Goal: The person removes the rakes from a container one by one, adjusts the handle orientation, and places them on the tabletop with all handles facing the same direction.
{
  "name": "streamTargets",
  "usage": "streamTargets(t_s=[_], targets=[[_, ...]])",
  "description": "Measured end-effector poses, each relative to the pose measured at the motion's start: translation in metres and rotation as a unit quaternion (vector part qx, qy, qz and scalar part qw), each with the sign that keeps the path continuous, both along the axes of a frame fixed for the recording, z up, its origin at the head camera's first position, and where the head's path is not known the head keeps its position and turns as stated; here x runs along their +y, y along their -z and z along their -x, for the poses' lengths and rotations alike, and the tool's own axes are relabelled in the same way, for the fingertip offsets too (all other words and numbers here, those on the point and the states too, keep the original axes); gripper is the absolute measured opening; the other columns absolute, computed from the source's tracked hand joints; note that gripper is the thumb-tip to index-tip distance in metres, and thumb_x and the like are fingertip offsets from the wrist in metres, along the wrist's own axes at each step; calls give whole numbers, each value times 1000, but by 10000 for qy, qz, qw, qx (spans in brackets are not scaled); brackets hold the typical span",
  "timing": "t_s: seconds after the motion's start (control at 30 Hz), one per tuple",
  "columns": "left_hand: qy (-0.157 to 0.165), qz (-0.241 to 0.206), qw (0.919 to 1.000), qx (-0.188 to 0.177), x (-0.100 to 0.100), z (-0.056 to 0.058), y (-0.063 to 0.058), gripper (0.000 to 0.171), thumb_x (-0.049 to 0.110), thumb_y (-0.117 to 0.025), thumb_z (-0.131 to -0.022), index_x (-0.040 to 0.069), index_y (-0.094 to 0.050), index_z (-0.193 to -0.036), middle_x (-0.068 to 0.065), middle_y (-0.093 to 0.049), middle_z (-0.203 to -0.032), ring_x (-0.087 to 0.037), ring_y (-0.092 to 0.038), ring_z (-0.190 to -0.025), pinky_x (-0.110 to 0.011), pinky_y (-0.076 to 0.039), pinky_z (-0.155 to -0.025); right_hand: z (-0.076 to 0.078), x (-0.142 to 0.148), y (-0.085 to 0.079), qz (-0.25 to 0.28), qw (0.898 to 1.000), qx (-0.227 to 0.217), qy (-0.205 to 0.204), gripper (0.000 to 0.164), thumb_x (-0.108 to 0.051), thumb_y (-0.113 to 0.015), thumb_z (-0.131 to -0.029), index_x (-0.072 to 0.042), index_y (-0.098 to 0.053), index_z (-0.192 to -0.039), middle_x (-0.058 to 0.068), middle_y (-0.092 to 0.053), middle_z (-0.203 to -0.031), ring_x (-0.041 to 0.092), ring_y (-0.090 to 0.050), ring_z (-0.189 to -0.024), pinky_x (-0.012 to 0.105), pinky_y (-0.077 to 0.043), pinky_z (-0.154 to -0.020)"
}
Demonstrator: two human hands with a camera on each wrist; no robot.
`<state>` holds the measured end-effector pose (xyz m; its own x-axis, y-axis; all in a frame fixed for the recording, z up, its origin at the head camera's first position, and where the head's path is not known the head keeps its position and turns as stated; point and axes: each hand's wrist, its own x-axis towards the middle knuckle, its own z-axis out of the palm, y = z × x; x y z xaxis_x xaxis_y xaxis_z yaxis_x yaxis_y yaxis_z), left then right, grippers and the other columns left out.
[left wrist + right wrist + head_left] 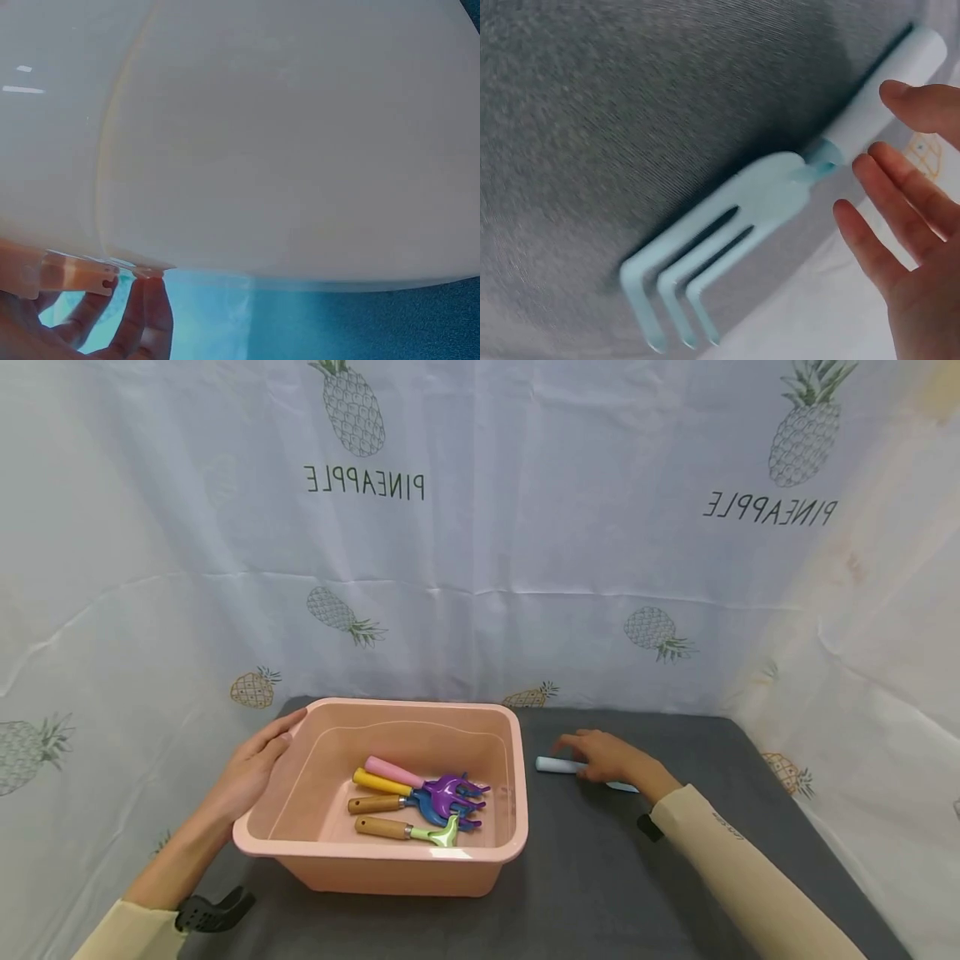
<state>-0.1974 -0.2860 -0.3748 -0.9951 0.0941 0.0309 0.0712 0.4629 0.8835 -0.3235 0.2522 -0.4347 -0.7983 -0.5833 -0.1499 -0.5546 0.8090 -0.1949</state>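
Note:
At the left side of a pink plastic tub (405, 872), my left hand (251, 768) grips the rim. The left wrist view has that hand's fingers (156, 315) at the rim, beside the pale tub wall (285, 150). To the tub's right, a light blue three-pronged hand rake (742, 206) lies on the dark tabletop. My right hand (611, 756) is over its pale handle (889, 97). Up close, the right hand (922, 247) has its thumb over the handle and its fingers spread along the other side.
Several small garden tools lie in the tub: a purple rake (450, 795) with a pink handle, a yellow handle (381, 782), a wooden handle (375, 804) on a blue head and a green-headed tool (442, 837). A pineapple-print cloth (480, 527) hangs behind the dark table (585, 877).

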Motion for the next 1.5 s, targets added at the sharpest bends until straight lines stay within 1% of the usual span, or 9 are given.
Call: streamTargets(t_s=[0.1, 0.13, 0.2, 0.33, 0.57, 0.67, 0.87, 1.2, 1.5], targets=[[-36, 155, 9999, -44, -1, 0, 1, 57, 39, -25, -115, 18, -19, -167, -17, -17, -172, -44, -27, -154, -30, -45, -109, -1, -1, -9, 38, 10000, 59, -27, 52, -8, -76, -89, -17, -61, -138, 11, -65, -115, 26, -66, -101, 48, -56, -84], [-45, 194, 9998, -43, -1, 0, 1, 57, 39, -25, -115, 18, -19, -167, -17, -17, -172, -44, -27, -154, -31, -45, -110, -2, -2, -13, 44, 9999, 80, -62, 52, -9, -77, -90, -16, -61, -139, 13, -65, -117, 28, -66, -102, 48, -56, -84], [-51, 173, 9998, -36, -1, 0, 1, 57, 39, -25, -115, 18, -19, -167, -17, -18, -172, -44, -27, -154, -26, -45, -108, -2, -4, -20, 93, 9999, 94, -52, 52, -9, -77, -91, -15, -60, -140, 14, -65, -122, 30, -67, -108, 49, -57, -87], [-34, 14, 10000, 18, 0, 0, 2, 57, 37, -26, -115, 16, -20, -167, -19, -19, -171, -44, -29, -153, -3, -40, -88, -4, -7, -37, 172, 9996, 240, -18, 52, -8, -76, -91, -14, -60, -141, 16, -66, -128, 31, -67, -110, 49, -57, -89], [7, -140, 9999, 55, 1, 1, 2, 57, 36, -27, -115, 13, -20, -167, -21, -19, -171, -45, -29, -152, -3, -41, -87, -7, -18, -74, 194, 9982, 562, -18, 54, -7, -71, -92, -15, -58, -144, 12, -66, -125, 29, -65, -111, 47, -57, -89], [-25, -142, 9999, 54, 1, 1, 2, 57, 36, -27, -115, 13, -20, -167, -21, -19, -171, -45, -29, -152, -3, -41, -87, -9, -25, -90, 277, 9971, 687, -173, 53, -5, -69, -92, -14, -58, -143, 13, -66, -125, 31, -67, -111, 48, -58, -90], [-72, -199, 9998, 1, 2, 0, 1, 57, 36, -27, -115, 13, -21, -166, -21, -20, -171, -45, -30, -152, -3, -42, -86, -15, -44, -118, 456, 9924, 1096, -321, 50, -6, -73, -92, -15, -62, -140, 11, -69, -122, 27, -69, -104, 44, -60, -86], [-61, -174, 9998, -39, 2, 2, 2, 57, 37, -27, -115, 14, -21, -167, -20, -20, -171, -44, -30, -152, -4, -42, -86, -37, -100, -163, 672, 9884, 947, -979, 45, -15, -71, -97, -19, -62, -141, 5, -70, -125, 19, -70, -103, 39, -59, -89], [-71, -163, 9998, 47, 2, 1, 1, 58, 37, -27, -115, 11, -22, -166, -21, -20, -171, -45, -29, -152, -3, -41, -86, -37, -174, -171, 833, 9803, 523, -1715, 36, -21, -71, -99, -21, -65, -135, 1, -71, -116, 14, -71, -101, 33, -58, -90]])
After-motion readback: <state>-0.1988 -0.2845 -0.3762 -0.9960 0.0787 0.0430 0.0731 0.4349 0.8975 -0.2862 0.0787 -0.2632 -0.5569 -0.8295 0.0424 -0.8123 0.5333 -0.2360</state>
